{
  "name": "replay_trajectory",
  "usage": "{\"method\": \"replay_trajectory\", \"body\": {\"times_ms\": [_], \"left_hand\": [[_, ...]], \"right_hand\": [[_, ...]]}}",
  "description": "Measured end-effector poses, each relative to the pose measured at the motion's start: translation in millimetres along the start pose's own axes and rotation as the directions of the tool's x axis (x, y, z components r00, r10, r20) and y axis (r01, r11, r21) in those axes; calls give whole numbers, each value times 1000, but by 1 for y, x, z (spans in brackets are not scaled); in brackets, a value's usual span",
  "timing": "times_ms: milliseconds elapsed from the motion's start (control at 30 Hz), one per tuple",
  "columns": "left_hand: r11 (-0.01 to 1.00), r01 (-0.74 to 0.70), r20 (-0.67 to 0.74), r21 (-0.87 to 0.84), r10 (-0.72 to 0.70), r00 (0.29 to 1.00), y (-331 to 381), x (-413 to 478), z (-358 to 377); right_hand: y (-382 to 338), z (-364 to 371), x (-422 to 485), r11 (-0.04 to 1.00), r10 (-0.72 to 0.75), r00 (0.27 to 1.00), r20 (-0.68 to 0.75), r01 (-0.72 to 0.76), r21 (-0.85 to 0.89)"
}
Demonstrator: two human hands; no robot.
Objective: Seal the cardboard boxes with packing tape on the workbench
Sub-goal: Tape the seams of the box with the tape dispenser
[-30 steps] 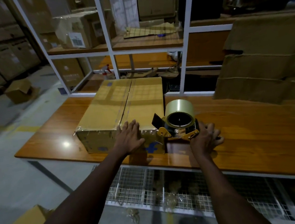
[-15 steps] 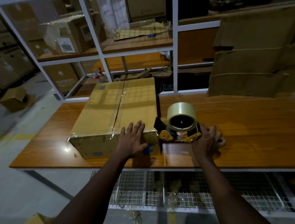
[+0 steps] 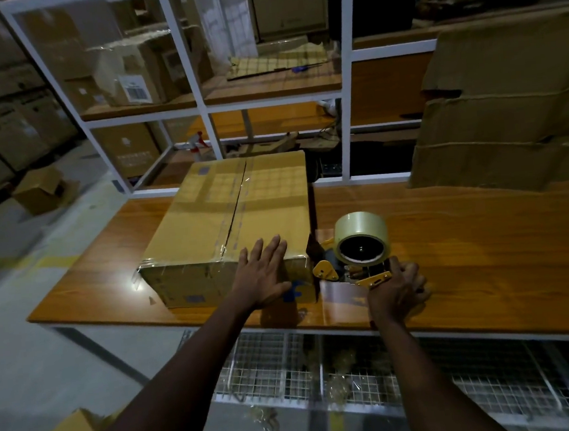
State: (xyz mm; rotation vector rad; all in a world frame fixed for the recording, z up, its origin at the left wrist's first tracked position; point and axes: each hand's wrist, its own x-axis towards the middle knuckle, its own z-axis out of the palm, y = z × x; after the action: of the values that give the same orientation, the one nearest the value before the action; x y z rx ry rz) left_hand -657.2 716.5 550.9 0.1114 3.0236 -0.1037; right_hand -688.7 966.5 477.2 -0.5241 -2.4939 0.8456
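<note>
We pin box (image 3: 228, 220) with flat left hand (image 3: 264, 275) | right hand (image 3: 398, 288) grips tape dispenser (image 3: 356, 260) beside box | box likely stiff, slides

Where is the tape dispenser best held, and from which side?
Grip the tape dispenser by its handle at the near-right end, coming from the workbench's front edge, as the right hand does. The roll stands on top and the head end faces the box.

Flat cardboard stack (image 3: 495, 121), spray bottle (image 3: 196, 143)
</note>
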Motion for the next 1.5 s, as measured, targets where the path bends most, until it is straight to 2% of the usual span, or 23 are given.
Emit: {"method": "replay_trajectory", "body": {"times_ms": [200, 433, 733, 833, 1000, 1100, 1267, 1400, 1433, 1500], "left_hand": [[1000, -11, 7, 6, 11, 1000, 4, 1, -1], [999, -30, 1, -26, 30, 1000, 4, 3, 0], [998, -41, -22, -40, 41, 999, 1, 1, 0], [998, -48, -24, -35, 47, 999, 0, 2, 2], [998, -52, -40, -47, 50, 998, 0, -1, 0], [995, -62, -51, -74, 58, 997, -2, -2, -2], [992, -91, -84, -90, 84, 993, -18, -7, 3], [994, -41, -144, -100, 27, 989, -54, -28, 6], [990, -24, -174, -140, -1, 985, -66, -35, 8], [959, 20, -284, -281, -103, 953, -96, -52, 9]], "right_hand": [[-10, 2, -9, 997, 63, 994, 84, -66, 38], [-23, -4, -32, 980, 201, 976, 86, -201, -5], [-19, -10, -75, 890, 445, 877, 179, -455, 18], [-2, -20, -77, 902, 430, 885, 176, -413, -129], [-2, -36, -56, 895, 445, 893, 65, -441, -64], [-19, -47, -32, 918, 395, 919, -11, -395, -39], [-72, -60, -14, 949, 302, 953, 7, -300, -97], [-127, -79, -17, 974, 222, 969, 108, -226, 20], [-141, -79, -19, 985, 164, 978, 131, -170, 40], [-163, -64, -19, 995, 101, 993, 68, -100, -21]]}}
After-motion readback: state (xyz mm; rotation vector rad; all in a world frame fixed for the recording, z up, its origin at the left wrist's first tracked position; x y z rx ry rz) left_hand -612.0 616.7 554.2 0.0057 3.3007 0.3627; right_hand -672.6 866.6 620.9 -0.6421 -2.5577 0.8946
